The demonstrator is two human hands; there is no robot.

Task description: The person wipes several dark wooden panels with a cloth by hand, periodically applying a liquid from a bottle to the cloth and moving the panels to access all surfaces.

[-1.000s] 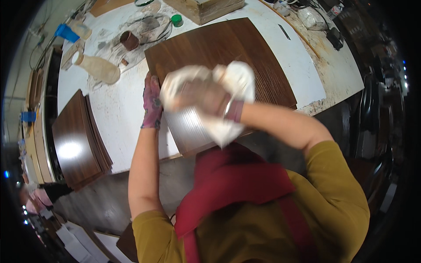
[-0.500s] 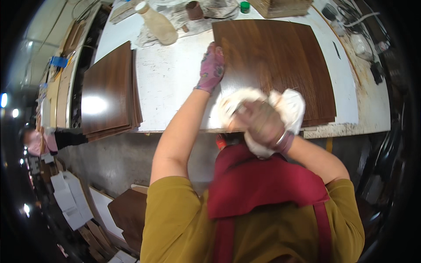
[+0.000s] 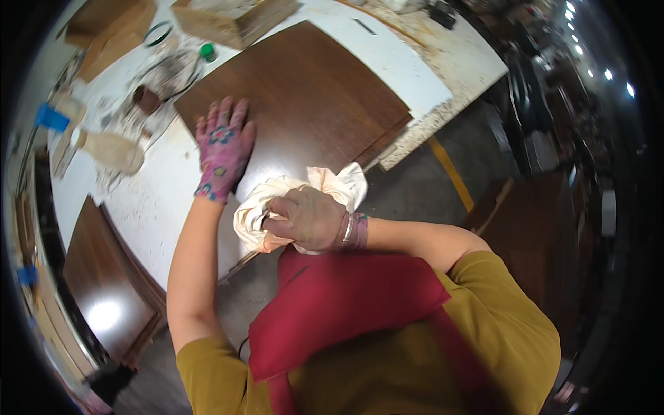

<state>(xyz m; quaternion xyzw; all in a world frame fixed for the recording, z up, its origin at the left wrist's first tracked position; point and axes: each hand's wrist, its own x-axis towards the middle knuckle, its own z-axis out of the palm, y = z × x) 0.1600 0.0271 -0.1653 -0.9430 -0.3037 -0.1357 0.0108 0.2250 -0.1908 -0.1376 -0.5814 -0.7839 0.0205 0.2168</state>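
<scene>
A dark brown wood-grain panel [image 3: 304,90] lies at the table's near edge, on at least one more like it. My left hand [image 3: 225,146], in a pink flowered glove, rests flat on the panel's left side with its fingers stretched out. Bunched under my right hand [image 3: 311,218] is a cream cloth [image 3: 256,214], at the panel's near left corner. The gloved fingers of that hand are closed round the cloth, and part of the cloth spreads out beyond them. A silvery band circles the right wrist.
More brown panels [image 3: 104,277] are stacked at the left. A plastic bottle [image 3: 111,151], a brown cup [image 3: 146,99] and a green-capped jar [image 3: 207,52] stand at the far left, by stained rags. Beyond the panel sits a wooden box [image 3: 235,24]. Another stack [image 3: 532,242] stands to the right.
The whole view has turned and shifted. My right hand has drawn the cloth left and nearer the panel's near left corner. My left hand has come onto the panel's face from its edge.
</scene>
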